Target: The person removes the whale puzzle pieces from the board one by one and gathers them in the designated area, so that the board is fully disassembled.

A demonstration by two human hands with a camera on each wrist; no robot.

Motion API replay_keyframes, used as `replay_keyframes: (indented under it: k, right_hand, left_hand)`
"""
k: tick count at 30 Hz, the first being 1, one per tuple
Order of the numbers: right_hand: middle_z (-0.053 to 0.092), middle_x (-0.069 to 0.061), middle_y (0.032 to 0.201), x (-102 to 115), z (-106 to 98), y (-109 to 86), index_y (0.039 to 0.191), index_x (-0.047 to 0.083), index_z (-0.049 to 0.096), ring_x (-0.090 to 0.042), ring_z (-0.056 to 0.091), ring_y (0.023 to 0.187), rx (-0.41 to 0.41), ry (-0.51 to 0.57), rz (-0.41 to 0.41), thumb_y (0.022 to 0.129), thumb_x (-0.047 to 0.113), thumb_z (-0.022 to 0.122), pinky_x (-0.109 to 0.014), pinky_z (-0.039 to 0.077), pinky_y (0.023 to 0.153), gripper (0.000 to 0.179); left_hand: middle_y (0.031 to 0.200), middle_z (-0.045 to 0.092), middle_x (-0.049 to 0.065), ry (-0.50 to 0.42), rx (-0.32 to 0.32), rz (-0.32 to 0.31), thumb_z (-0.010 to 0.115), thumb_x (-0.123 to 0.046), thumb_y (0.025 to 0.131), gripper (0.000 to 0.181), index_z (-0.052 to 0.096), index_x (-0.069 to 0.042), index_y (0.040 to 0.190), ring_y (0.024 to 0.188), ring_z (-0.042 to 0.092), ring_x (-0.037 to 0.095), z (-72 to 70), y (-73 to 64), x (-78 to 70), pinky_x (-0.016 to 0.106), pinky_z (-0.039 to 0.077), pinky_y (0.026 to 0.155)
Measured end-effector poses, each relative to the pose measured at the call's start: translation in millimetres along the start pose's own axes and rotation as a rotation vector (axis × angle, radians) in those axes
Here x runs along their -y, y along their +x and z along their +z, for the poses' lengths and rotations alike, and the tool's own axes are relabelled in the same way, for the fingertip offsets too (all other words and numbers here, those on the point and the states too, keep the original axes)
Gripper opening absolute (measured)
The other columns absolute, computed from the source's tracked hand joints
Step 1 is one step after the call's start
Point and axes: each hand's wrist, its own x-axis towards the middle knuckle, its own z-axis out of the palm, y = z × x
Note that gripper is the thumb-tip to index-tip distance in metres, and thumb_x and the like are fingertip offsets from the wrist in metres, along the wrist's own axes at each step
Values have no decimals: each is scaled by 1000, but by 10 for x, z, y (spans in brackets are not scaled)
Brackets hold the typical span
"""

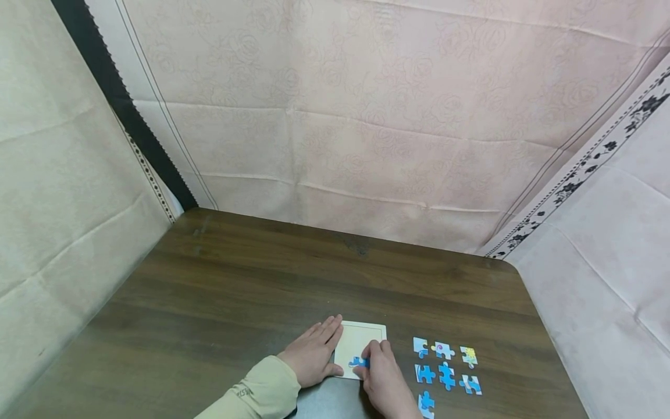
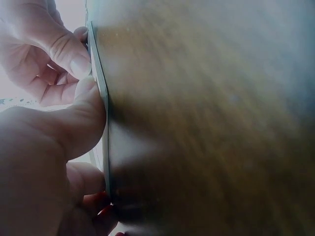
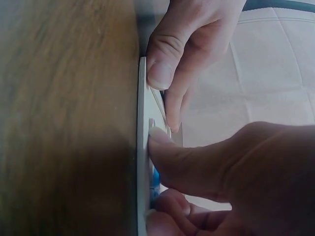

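Note:
A pale, square puzzle tray [image 1: 361, 333] with a thin raised border lies flat on the table. My left hand [image 1: 315, 354] rests along its left edge with straight fingers, its thumb at the lower left corner. Over the lower part of the tray, my right hand [image 1: 386, 378] pinches a blue jigsaw piece [image 1: 357, 361] between thumb and curled fingers. In the right wrist view, that piece [image 3: 156, 177] shows as a blue sliver at the tray surface, partly hidden by the fingers. The left wrist view has the left thumb [image 2: 86, 115] against the tray's rim.
To the right of the tray, several loose jigsaw pieces [image 1: 447, 375] lie in loose rows, mostly blue, one with yellow [image 1: 469, 355]. The brown wooden table [image 1: 251, 279] is bordered by pale patterned cloth [image 1: 366, 145] at the back and on both sides.

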Motion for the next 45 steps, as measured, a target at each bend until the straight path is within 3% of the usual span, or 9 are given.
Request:
replay_keyframes:
  k: [20,29,45]
  right_hand:
    - [39,-7,87,4,-56,17,93,11,52,-19,45,67,57,-12,-14,87,8,72,-30,45,58,21]
    - [36,-10,89,0,-67,29,93,11,50,-19,47,64,95,58,6,87,0,69,-28,41,54,23]
    - [35,-11,92,-5,-61,37,95,11,49,-20,49,69,120,90,53,85,-5,68,-26,40,51,27]
  left_hand:
    - [160,20,9,32,8,-2,50,-59,93,81,33,-6,151,146,21,23,-2,20,-1,38,26,115]
    - [161,19,9,21,16,-8,51,-59,93,81,33,-6,151,146,21,23,-2,15,-8,38,26,115]
    - [161,19,9,14,10,-5,51,-59,92,82,33,-6,151,146,21,23,10,25,-2,38,26,115]
